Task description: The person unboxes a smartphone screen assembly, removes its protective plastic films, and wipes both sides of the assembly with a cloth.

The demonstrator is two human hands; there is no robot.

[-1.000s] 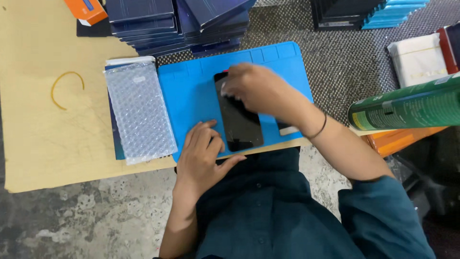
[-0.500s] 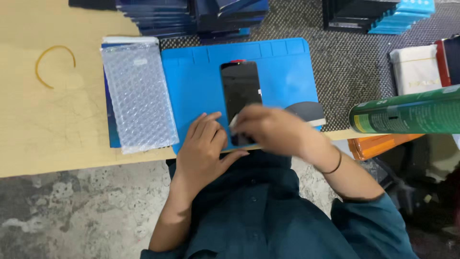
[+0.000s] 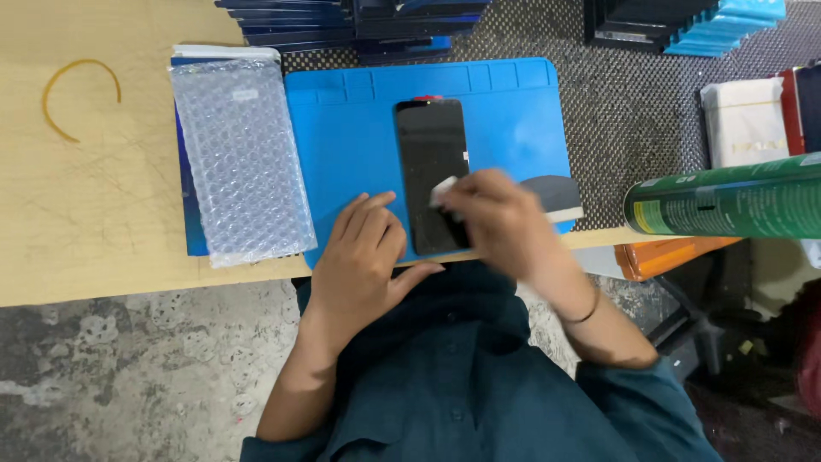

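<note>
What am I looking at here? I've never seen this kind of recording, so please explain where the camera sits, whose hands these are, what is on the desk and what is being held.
There is no machine: a person works with bare hands, and the single camera is worn on their head, looking down at the desk.

The left hand lies flat on a blue work mat, beside a black phone that lies face up in the middle of the mat. The right hand, blurred, is over the phone's lower part and pinches a small white piece, perhaps a wipe; I cannot tell which.

Left of the mat lies a bubble-wrap pouch on a light wooden table, with a rubber band further left. Dark flat boxes are stacked at the far edge, and a green spray can lies on its side at the right.
</note>
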